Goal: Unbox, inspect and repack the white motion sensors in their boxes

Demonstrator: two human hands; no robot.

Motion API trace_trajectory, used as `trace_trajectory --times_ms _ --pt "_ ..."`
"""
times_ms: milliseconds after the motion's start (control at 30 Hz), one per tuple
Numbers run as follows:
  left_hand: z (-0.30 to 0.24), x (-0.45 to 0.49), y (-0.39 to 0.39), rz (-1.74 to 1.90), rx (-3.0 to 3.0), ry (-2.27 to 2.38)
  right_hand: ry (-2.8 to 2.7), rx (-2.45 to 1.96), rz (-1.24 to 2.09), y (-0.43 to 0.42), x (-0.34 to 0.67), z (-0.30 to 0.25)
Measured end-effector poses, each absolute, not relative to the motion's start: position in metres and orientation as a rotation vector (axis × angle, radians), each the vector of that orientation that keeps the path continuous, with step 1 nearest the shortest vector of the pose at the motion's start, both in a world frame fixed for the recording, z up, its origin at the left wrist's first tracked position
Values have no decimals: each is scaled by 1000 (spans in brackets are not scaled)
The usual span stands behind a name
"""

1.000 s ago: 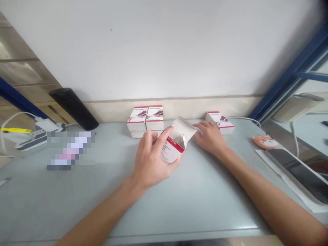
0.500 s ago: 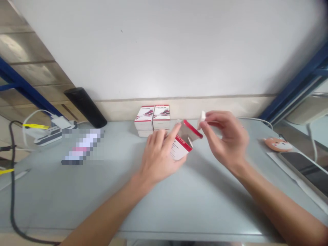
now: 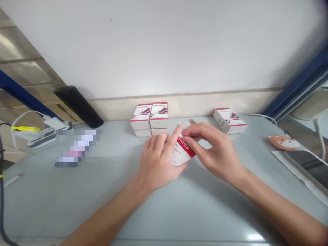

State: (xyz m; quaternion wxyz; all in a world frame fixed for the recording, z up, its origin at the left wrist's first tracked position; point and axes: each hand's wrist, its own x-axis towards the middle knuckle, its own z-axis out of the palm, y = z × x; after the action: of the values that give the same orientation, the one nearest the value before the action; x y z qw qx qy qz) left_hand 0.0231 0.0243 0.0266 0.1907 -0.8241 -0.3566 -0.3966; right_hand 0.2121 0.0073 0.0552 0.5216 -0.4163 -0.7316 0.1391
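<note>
My left hand (image 3: 156, 161) is wrapped around a small white carton with a red band (image 3: 182, 152), held just above the grey table (image 3: 164, 208). My right hand (image 3: 212, 150) is closed over the carton's top end, its fingers pinched at the opening flap. Whatever small white item it carried is hidden under the fingers. A stack of matching red-and-white boxes (image 3: 151, 118) stands against the wall behind my hands. One more such box (image 3: 229, 120) lies to the right.
A black cylinder (image 3: 78, 106) leans at the back left beside a white power strip (image 3: 41, 135) with cables. A blurred patch (image 3: 75, 148) covers something on the table. An orange animal-shaped item (image 3: 283, 141) and a phone on white paper (image 3: 306, 167) lie at the right.
My right hand left the single box at the right, lifted a small white piece, and has now come down onto the open top of the carton in my left hand.
</note>
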Motion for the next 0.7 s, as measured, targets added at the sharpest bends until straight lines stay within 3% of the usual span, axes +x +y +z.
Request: trace_trajectory --times_ms 133,333,700 --pt "28 23 23 -1102 -2347 -969 -1714 -1098 587 7 218 63" --pt "27 21 24 -1131 -2347 -956 -1856 -1091 622 10 224 63" --pt "24 17 30 -1248 -2261 -1065 -1534 -1172 45 28 241 55"
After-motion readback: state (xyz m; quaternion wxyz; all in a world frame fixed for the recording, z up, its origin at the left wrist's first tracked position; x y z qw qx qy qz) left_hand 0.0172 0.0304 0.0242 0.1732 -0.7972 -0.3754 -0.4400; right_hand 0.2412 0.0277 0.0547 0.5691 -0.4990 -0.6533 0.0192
